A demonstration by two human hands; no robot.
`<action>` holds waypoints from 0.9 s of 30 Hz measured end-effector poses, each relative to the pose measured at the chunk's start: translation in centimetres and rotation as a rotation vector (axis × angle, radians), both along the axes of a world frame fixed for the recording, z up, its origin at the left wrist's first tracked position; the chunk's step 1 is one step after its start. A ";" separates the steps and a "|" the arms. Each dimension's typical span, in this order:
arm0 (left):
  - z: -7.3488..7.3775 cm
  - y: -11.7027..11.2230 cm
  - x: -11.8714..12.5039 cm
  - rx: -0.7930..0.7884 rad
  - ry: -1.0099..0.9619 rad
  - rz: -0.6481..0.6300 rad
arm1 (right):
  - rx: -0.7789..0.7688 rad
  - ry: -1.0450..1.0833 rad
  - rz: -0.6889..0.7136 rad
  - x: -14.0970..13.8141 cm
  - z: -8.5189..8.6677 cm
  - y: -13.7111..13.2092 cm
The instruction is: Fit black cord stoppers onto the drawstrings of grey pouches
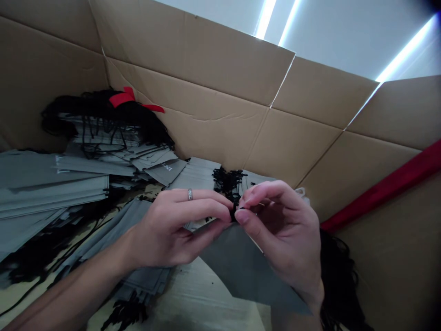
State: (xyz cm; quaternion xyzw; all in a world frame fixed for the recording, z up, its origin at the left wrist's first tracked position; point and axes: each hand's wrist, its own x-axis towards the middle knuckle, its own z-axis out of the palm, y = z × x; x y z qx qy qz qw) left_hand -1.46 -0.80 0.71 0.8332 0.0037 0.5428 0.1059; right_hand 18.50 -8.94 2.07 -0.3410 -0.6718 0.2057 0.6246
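My left hand (175, 227), with a ring on one finger, and my right hand (282, 234) meet in the middle of the view, fingertips pinched together on a black cord (234, 212). The cord sits at the top edge of a flat grey paper bag (241, 269) that hangs below both hands. How the cord passes through the bag is hidden by my fingers. Behind the hands lies a bundle of black cords (227, 180) on a stack of grey bags.
Cardboard walls (213, 115) enclose the space. Stacks of flat grey bags (44, 184) fill the left side, one pile with black cord handles and a red ribbon (128, 97) on top. A red strip (386, 188) crosses the right wall. More black cords (341, 285) lie lower right.
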 end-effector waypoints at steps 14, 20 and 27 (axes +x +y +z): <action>0.6 0.2 -0.6 -0.145 0.100 -0.121 | -0.040 0.059 0.091 -0.2 -0.2 0.1; 0.2 0.4 -0.4 -0.114 0.117 -0.012 | 0.135 -0.235 -0.133 0.3 -0.3 -0.3; 0.2 0.3 -0.3 -0.052 0.070 -0.002 | 0.210 -0.297 -0.152 0.6 -0.2 -0.6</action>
